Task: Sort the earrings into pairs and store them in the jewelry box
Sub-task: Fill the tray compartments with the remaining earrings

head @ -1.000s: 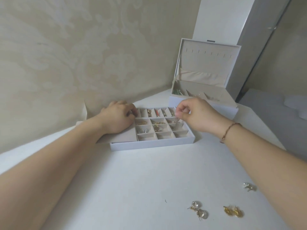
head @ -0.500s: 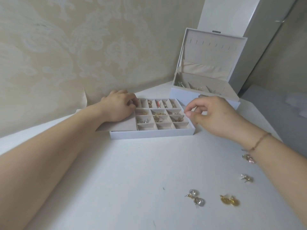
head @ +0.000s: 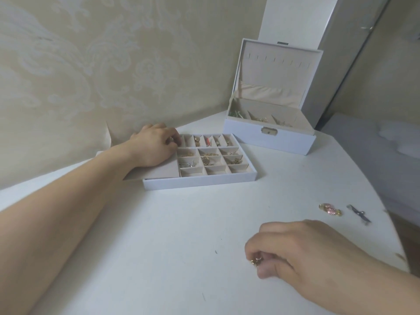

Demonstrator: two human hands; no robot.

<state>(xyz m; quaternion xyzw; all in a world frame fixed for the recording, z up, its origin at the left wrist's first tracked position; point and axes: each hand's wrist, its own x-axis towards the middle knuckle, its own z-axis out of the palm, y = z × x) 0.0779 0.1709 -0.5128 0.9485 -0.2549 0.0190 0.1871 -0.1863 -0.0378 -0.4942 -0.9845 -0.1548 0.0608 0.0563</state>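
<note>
My right hand (head: 302, 251) is down on the white surface (head: 159, 235), fingers curled and pinching a small gold earring with a pinkish stone (head: 256, 261) at their tips. I judge it very light, stiff and slippery, with a thin post or hook that could bend, so I want the hold on the stone body, not on the wire. My left hand (head: 154, 145) rests on the left end of the white compartmented jewelry tray (head: 200, 181), fingers curled at its top-left cell; whether they hold anything I cannot tell. A pink-and-gold earring (head: 330, 209) and a dark slender piece (head: 359, 213) lie loose near the right edge. The open white jewelry box (head: 268, 142) stands behind the tray.
</note>
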